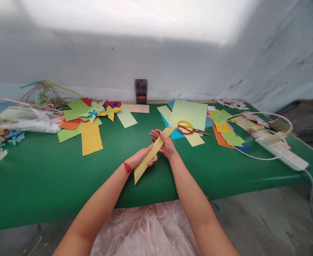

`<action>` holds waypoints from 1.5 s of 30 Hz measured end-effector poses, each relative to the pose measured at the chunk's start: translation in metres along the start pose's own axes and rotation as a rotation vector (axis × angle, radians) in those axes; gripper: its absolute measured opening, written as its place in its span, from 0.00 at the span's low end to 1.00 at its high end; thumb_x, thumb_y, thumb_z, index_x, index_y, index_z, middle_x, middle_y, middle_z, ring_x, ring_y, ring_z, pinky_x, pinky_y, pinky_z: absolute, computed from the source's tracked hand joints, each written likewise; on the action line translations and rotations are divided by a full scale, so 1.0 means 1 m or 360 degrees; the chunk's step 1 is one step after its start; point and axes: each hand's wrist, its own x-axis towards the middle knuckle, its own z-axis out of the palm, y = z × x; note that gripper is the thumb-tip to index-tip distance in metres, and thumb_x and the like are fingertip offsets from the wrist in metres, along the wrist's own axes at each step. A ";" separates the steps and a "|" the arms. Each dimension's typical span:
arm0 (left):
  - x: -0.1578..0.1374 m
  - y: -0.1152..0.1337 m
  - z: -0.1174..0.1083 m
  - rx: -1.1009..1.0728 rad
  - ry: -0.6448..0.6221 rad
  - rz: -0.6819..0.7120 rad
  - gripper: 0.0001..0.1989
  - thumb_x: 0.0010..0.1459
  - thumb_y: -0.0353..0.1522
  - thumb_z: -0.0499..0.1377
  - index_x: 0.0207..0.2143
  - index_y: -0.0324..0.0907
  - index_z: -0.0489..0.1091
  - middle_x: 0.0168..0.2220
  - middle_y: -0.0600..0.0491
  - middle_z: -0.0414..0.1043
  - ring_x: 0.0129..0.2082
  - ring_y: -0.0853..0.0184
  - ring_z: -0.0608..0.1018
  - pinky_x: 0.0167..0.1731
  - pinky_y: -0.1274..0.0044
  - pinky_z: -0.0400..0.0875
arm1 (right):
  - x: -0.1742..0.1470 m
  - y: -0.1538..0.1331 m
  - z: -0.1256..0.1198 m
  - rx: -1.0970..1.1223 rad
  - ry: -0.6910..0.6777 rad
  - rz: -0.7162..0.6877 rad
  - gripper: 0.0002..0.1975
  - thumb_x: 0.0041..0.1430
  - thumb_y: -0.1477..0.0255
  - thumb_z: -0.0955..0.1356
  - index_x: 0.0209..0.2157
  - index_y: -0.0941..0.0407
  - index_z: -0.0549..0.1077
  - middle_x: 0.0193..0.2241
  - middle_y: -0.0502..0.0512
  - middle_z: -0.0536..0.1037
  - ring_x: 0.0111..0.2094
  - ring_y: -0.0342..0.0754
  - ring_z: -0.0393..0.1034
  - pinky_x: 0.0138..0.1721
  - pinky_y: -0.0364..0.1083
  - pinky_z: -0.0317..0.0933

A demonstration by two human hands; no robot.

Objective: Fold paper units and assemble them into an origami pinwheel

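Observation:
A long strip of folded yellow paper [151, 156] slants between my two hands, above the front middle of the green table. My left hand [142, 158] grips its lower half, with the thumb on top and the fingers underneath. Near its upper end, my right hand [167, 144] pinches the paper with the thumb on top; the other fingers stretch out behind it. A red cord is tied round my left wrist. Just beyond my right hand lie scissors [189, 128] with red and yellow handles, resting on sheets of paper.
Folded paper pinwheels [93, 113] and a yellow-orange sheet [91, 138] lie to the left. A pale green sheet [188, 113] is behind the scissors. On the right are coloured papers [227, 131], a power strip [282, 153] and a looped white cable. Plastic bags [33, 119] and scraps fill the far left.

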 end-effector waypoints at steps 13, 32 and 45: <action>0.007 0.000 -0.004 0.0242 0.0359 0.0155 0.21 0.57 0.47 0.50 0.35 0.35 0.64 0.28 0.44 0.75 0.21 0.67 0.76 0.24 0.76 0.71 | -0.005 0.001 0.010 -0.0060 -0.0136 0.0214 0.17 0.55 0.64 0.65 0.46 0.54 0.71 0.45 0.56 0.76 0.50 0.50 0.66 0.52 0.50 0.58; 0.009 0.006 -0.004 0.0409 0.0606 0.0144 0.17 0.55 0.42 0.56 0.34 0.35 0.66 0.27 0.45 0.76 0.21 0.69 0.76 0.22 0.79 0.70 | -0.007 0.013 0.016 -0.0271 -0.0214 0.0331 0.19 0.55 0.62 0.65 0.47 0.53 0.70 0.48 0.56 0.73 0.40 0.49 0.73 0.32 0.43 0.70; -0.004 0.014 -0.002 0.0512 0.0307 -0.0009 0.17 0.54 0.44 0.56 0.32 0.37 0.64 0.28 0.46 0.76 0.23 0.68 0.77 0.25 0.77 0.71 | 0.012 -0.005 -0.012 0.0031 0.0227 -0.0233 0.18 0.61 0.58 0.58 0.44 0.54 0.70 0.49 0.55 0.72 0.53 0.46 0.64 0.53 0.50 0.57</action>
